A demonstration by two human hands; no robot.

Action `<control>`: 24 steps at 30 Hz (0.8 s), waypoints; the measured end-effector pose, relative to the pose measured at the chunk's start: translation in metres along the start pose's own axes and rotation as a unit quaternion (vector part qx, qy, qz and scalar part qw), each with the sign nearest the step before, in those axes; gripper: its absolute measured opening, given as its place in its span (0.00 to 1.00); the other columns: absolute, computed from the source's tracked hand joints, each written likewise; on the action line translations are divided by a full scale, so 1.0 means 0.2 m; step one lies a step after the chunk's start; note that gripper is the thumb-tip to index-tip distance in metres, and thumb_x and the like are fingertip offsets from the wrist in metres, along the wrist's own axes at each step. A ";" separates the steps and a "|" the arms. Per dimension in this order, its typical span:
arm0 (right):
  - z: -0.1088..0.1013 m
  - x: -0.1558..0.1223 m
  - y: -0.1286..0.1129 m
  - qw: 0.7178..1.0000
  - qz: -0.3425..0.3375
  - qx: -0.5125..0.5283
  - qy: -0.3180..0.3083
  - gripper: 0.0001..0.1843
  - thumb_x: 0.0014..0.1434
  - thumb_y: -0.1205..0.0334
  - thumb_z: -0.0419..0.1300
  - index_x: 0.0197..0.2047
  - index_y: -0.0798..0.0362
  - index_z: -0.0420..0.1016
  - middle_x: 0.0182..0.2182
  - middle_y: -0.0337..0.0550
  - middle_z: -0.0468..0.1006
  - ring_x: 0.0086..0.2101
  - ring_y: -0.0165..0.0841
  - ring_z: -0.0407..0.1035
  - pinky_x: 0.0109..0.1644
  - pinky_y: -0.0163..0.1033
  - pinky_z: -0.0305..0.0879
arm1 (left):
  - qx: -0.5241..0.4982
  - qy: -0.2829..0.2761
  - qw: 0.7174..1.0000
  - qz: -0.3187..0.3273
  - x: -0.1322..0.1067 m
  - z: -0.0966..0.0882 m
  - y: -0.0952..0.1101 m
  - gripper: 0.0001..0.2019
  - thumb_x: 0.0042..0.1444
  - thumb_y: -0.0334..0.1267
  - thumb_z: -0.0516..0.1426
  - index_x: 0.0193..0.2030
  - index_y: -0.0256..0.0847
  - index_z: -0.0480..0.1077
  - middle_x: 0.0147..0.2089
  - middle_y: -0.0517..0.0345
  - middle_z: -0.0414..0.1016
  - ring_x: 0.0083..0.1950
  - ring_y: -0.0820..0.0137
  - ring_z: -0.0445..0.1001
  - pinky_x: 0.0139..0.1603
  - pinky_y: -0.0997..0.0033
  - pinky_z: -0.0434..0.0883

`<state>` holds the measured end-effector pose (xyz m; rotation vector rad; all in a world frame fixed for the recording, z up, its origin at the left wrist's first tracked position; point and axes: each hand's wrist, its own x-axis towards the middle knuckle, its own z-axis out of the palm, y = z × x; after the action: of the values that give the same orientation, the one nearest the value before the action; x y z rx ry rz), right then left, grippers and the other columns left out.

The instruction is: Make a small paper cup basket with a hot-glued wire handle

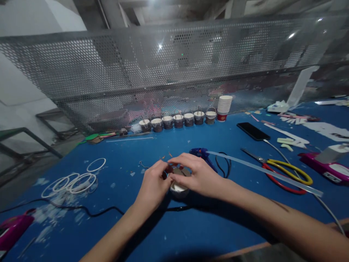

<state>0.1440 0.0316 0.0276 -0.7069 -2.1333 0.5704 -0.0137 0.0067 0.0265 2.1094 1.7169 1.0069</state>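
A small cup (179, 191) with a pale inside and a dark outer wall stands on the blue table in front of me. My left hand (155, 181) is closed at its left rim, thumb and fingertips pinched together. From the other side my right hand (200, 175) curves over the cup, its fingers and thumb gripping at the rim. Between the fingers shows a greyish-brown piece (177, 171) at the top of the cup; its shape is partly covered. Just behind my right hand lies a blue glue gun (200, 152) with a long translucent glue stick (261, 171) sticking out.
Several similar dark cups (178, 121) line the back edge beside a stack of paper cups (225, 107). On the right are a phone (253, 131), scissors (289, 171) and a magenta power strip (325, 167). White rings (81, 183) and a black cord (81, 208) lie left.
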 end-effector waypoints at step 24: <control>0.10 0.02 0.04 0.991 -0.071 -0.112 0.035 0.08 0.59 0.71 0.54 0.33 0.57 0.75 0.31 0.48 0.79 0.32 0.34 0.73 0.36 0.35 0.67 | -0.093 -0.054 0.992 -0.060 0.00 -0.04 -0.06 0.08 0.45 0.35 0.53 0.24 0.39 0.73 0.27 0.59 0.74 0.30 0.70 0.70 0.33 0.73 0.65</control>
<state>0.1284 0.0366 0.0123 -0.6778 -2.1804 0.2285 -0.0282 0.0090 0.0259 1.8862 1.6109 0.9593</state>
